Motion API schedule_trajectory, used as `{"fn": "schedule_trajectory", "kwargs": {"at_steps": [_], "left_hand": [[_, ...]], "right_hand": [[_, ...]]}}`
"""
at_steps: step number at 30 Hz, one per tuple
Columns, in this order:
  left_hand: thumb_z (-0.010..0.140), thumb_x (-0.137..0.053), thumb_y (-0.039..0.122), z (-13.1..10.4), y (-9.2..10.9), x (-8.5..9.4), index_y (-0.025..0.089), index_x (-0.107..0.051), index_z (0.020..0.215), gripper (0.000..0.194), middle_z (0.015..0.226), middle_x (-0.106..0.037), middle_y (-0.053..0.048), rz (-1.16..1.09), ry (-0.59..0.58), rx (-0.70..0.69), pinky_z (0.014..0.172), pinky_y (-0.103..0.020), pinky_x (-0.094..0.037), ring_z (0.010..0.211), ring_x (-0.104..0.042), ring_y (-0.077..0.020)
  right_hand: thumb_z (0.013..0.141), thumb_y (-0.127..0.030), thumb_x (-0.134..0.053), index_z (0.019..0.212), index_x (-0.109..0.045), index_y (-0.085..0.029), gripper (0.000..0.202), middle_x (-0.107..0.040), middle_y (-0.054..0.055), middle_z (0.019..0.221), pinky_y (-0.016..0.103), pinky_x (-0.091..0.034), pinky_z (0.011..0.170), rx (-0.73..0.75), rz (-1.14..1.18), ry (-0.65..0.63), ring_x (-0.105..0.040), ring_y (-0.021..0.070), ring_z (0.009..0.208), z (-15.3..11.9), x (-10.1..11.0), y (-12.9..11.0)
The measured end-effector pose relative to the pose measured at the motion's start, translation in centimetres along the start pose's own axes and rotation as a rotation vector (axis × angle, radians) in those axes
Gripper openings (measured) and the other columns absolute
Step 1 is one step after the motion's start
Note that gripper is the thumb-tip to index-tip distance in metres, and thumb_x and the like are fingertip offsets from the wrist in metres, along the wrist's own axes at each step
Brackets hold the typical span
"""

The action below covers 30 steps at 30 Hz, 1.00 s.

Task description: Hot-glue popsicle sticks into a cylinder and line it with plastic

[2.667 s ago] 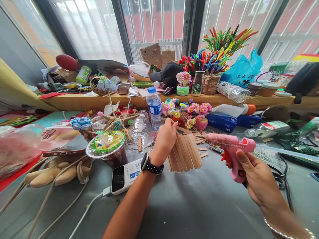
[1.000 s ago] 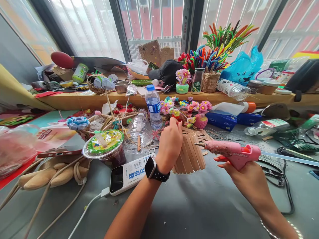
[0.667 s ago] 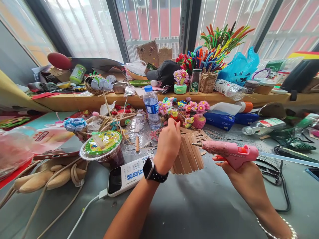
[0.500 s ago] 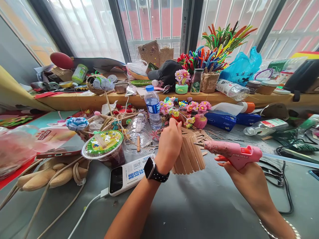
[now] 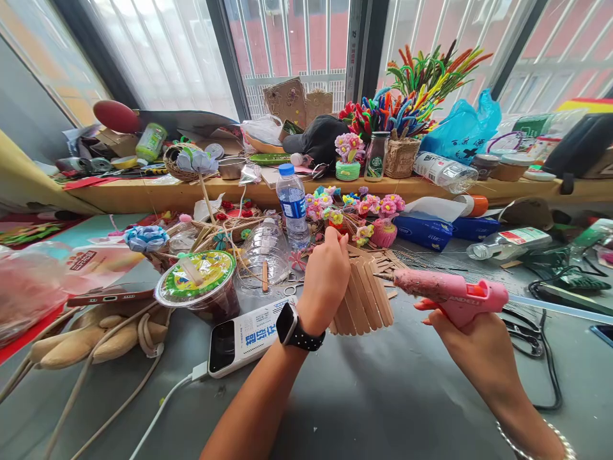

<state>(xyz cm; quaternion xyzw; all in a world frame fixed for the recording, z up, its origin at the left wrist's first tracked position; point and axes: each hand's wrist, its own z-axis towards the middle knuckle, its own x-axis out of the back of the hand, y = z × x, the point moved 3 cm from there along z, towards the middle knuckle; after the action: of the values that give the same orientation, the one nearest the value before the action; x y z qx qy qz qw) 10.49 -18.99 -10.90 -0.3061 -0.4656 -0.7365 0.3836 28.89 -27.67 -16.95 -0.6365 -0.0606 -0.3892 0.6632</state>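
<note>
The right hand (image 5: 472,342) is wrapped around a pink plastic glue gun (image 5: 445,291), long axis running sideways, metal nozzle pointing left at the flat panel of tan wooden sticks (image 5: 364,297). The left hand (image 5: 328,275), fingertips pinched together, is at the panel's upper left edge; the lidded clear plastic cup (image 5: 198,287) holds dark liquid.

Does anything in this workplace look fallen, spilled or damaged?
Yes, a clear bottle lies on its side at the front edge of the window ledge, and a second bottle lies on the table. They look odd because the blue-capped bottle stands upright. I see no spill or clear damage.
</note>
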Motion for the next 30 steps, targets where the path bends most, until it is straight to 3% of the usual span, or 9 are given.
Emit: {"fn": "schedule_trajectory", "kwargs": {"at_steps": [6, 12, 18, 21, 26, 30], "left_hand": [[0.090, -0.030, 0.025, 0.0, 0.0, -0.1, 0.015, -0.046, 0.089, 0.019, 0.067, -0.061, -0.006, -0.002, -0.003, 0.001, 0.050, -0.023, -0.036, 0.061, -0.060, -0.0175], [0.090, -0.030, 0.024, 0.0, 0.0, 0.0, 0.015, -0.046, 0.089, 0.019, 0.067, -0.061, -0.006, -0.007, 0.004, -0.008, 0.050, -0.024, -0.035, 0.061, -0.060, -0.0183], [0.090, -0.030, 0.025, -0.1, 0.0, -0.1, 0.015, -0.046, 0.089, 0.018, 0.068, -0.062, -0.006, 0.008, 0.001, -0.008, 0.050, -0.023, -0.035, 0.061, -0.060, -0.0178], [0.090, -0.030, 0.025, -0.1, 0.0, -0.1, 0.015, -0.046, 0.089, 0.018, 0.069, -0.063, -0.006, 0.006, 0.003, -0.004, 0.049, -0.023, -0.034, 0.061, -0.060, -0.0170], [0.090, -0.031, 0.025, 0.0, 0.0, -0.1, 0.015, -0.046, 0.090, 0.018, 0.070, -0.063, -0.006, -0.001, 0.000, 0.002, 0.049, -0.022, -0.033, 0.062, -0.060, -0.0166], [0.090, -0.031, 0.025, 0.0, 0.1, -0.1, 0.015, -0.046, 0.089, 0.018, 0.070, -0.063, -0.006, -0.005, -0.010, 0.006, 0.049, -0.022, -0.033, 0.062, -0.060, -0.0168]], "right_hand": [[0.064, -0.037, -0.053, 0.071, -0.064, -0.018, 0.023, -0.064, 0.002, 0.058, 0.029, -0.046, 0.049, 0.058, -0.117, 0.087, -0.059, 0.0199, 0.054, -0.2, 0.6, -1.1], [0.060, -0.044, -0.056, 0.047, -0.053, -0.019, 0.028, -0.051, 0.000, 0.041, 0.026, -0.040, 0.039, -0.010, -0.175, 0.111, -0.049, 0.0144, 0.040, -0.2, 0.5, -1.1], [0.058, -0.041, -0.057, 0.045, -0.050, -0.020, 0.025, -0.050, 0.000, 0.039, 0.025, -0.038, 0.036, -0.020, -0.164, 0.176, -0.048, 0.0140, 0.038, -0.3, 0.9, -1.1], [0.059, -0.039, -0.057, 0.053, -0.058, -0.019, 0.021, -0.059, 0.002, 0.047, 0.028, -0.044, 0.043, -0.056, -0.118, 0.139, -0.056, 0.0188, 0.047, -0.2, 0.9, -0.9], [0.063, -0.034, -0.056, 0.086, -0.065, -0.020, 0.028, -0.069, 0.004, 0.078, 0.035, -0.049, 0.068, -0.017, 0.019, 0.031, -0.063, 0.0244, 0.076, 0.0, 0.3, -0.1], [0.066, -0.030, -0.056, 0.093, -0.064, -0.019, 0.030, -0.069, 0.004, 0.080, 0.033, -0.050, 0.063, 0.082, 0.027, 0.028, -0.064, 0.0238, 0.073, -0.1, -0.1, 0.2]]}}
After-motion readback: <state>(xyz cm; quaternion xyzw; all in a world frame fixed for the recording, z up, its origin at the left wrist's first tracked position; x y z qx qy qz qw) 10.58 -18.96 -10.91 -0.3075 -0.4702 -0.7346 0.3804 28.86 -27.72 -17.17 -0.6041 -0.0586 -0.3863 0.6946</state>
